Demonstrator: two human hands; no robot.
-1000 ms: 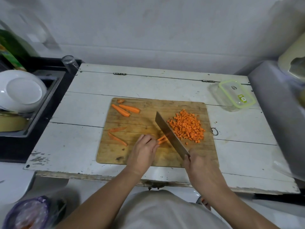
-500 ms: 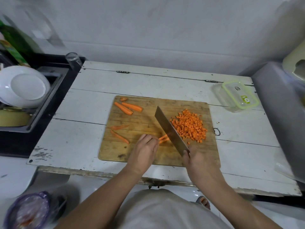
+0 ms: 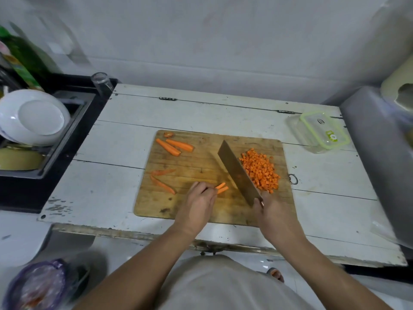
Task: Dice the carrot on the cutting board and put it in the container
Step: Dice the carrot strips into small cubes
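A square wooden cutting board (image 3: 201,162) lay at the middle of the white painted plank tabletop (image 3: 125,135), close to its near edge. The left hand (image 3: 197,203) rested on the board near its front edge, fingers curled down and pinching a pair of thin orange carrot sticks (image 3: 221,188) whose free ends pointed toward the blade. The right hand (image 3: 271,211) was wrapped around the handle of a broad steel cleaver (image 3: 237,173); the handle itself was hidden inside the fist. The blade ran diagonally from the board's front right area toward its middle, just beside the stick ends, and whether its edge touched the wood could not be told. To the blade's right, against the board's right edge, sat a heap of small orange carrot dice (image 3: 260,171). Two thicker carrot wedges (image 3: 174,146) lay by the far left corner of the board, with a small carrot end piece (image 3: 168,134) just beyond them at the far edge. Two thin carrot slivers (image 3: 162,179) lay near the left edge. A clear plastic container with a green-rimmed lid (image 3: 321,132) stood at the far right corner of the tabletop, well apart from the board. A small metal ring (image 3: 293,179) lay on the tabletop just off the board's right edge.
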